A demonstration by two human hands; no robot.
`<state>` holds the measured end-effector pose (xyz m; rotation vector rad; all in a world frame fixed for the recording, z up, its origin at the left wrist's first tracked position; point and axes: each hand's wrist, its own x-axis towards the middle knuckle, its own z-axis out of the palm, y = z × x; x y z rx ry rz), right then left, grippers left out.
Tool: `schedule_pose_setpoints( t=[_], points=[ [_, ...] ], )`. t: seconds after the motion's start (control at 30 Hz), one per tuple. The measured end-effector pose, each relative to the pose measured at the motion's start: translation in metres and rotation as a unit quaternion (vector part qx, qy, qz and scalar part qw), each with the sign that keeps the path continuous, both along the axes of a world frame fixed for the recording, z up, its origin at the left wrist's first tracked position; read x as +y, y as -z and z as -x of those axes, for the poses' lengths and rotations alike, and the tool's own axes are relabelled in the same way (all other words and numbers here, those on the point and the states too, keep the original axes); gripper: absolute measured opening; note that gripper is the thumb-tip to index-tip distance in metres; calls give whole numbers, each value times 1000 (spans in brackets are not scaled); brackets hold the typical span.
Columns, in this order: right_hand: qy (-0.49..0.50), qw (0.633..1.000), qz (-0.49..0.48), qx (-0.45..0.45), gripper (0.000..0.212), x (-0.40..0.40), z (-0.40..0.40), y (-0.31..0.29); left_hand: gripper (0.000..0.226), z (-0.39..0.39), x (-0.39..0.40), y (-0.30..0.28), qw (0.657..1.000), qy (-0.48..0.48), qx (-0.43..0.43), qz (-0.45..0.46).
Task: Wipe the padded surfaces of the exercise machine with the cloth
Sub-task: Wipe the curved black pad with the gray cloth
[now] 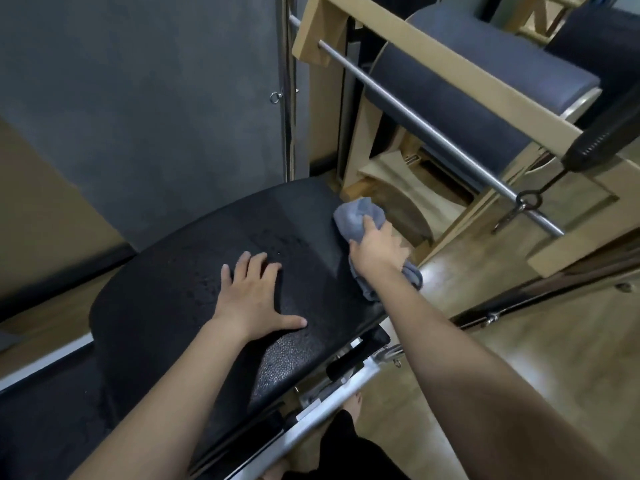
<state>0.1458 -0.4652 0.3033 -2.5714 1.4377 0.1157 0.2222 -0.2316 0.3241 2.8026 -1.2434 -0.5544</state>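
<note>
Black padded surface (194, 271) fills centre and lower left of frame, long axis running lower left to upper right, slightly domed, textured vinyl. Faint wet-looking specks on it around mid-frame, just above the left hand; hard to tell if spray or glare. Metal rail (332, 400) runs along its lower right edge. Wooden-framed equipment with grey pads (460, 109) sits upper right, apart from the black pad, a steel bar (415, 112) crossing it. Wood floor (519, 358) on the right.

Left hand (252, 299) centre frame, flat on the pad, fingers spread, palm down, holding nothing, likely bracing. Right hand (375, 249) right of centre, at the pad's right edge near its upper right end, grip closed around a bunched grey cloth (360, 216). Cloth bulges past the fingers toward upper frame and hangs below the wrist over the pad edge; it touches the pad.

Key relation: nearly all unwiped pad lies left and lower left of the cloth hand, along the pad's long axis. Right hand is the working one; left hand sits in that path, so a full sweep likely needs it lifted or shifted.
</note>
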Motion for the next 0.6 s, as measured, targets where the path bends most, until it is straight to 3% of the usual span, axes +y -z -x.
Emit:
schedule_pose_setpoints(
  t=[0.2, 0.27, 0.43, 0.53, 0.6],
  points=[
    [-223, 974, 39, -24, 68, 85, 21, -15, 147, -22, -29, 1, 997, -46, 54, 2],
    [-254, 966, 34, -47, 67, 89, 36, -14, 149, -23, -33, 3, 998, -41, 43, -18],
    [-59, 995, -56, -53, 57, 7, 37, -2, 154, -23, -34, 4, 998, -30, 15, -48],
    [96, 989, -98, -59, 52, -38, 21, 5, 153, -24, -36, 2, 998, -29, 17, -61],
    [114, 988, -93, -40, 53, -39, 7, 4, 153, -23, -37, 2, 997, -28, 20, -71]
  ],
)
